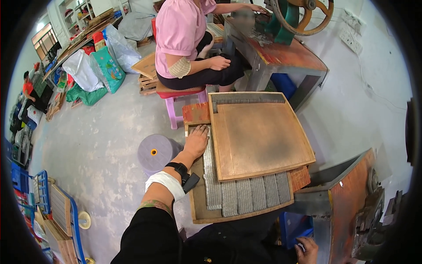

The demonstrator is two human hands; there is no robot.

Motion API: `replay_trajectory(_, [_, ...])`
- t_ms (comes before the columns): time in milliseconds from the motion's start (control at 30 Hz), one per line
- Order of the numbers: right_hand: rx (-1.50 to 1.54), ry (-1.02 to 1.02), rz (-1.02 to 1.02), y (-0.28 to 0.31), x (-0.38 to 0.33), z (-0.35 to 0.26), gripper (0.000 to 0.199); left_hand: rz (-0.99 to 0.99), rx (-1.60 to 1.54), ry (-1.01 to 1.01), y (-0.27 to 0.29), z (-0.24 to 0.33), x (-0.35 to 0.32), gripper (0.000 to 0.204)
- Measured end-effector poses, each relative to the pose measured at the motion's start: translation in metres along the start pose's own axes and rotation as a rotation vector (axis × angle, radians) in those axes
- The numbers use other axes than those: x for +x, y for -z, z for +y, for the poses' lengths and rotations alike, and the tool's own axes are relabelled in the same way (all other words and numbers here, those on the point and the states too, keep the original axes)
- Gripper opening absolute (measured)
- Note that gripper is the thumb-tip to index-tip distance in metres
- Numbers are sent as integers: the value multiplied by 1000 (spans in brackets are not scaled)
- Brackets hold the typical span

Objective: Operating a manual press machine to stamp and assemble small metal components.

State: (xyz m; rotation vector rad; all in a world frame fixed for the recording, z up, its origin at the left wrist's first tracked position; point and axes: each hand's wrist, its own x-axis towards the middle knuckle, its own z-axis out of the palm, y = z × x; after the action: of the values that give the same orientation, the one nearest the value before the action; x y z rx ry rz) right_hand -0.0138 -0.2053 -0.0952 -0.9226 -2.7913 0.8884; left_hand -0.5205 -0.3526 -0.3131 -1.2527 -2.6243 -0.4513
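Observation:
My left hand (197,141) reaches over the left side of a shallow wooden tray (198,193), fingers stretched out and lying at the end of the outermost row of small grey metal pieces (213,176). Several such rows lie packed side by side in it. A second wooden tray (259,136) rests on top, turned a little and covering much of the lower one; its brown bottom is mostly bare, with a line of metal pieces (250,99) along its far edge. At the lower right, my right hand (307,250) hangs beside a blue bin, fingers loosely bent and apart, nothing visible in them.
A co-worker in a pink top (180,35) sits on a stool (171,101) ahead, at a bench (285,57) with a large handwheel (303,17). A round grey stool (157,154) stands left. The blue bin (295,229) and a metal-framed bench (347,202) are right; a blue trolley (72,220) is lower left.

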Motion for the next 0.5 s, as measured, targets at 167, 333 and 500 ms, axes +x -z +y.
replay_trajectory(167, [-39, 23, -9, -5, 1, -2, 21, -15, -178, 39, 14, -3, 18, 31])
replay_trajectory(333, [-42, -7, -41, -7, 3, -6, 23, 92, -152, 0, 3, -8, 20, 24])
replay_trajectory(500, [-48, -47, -57, -9, 5, -4, 23, 158, -165, 130, 4, -22, 13, 23])
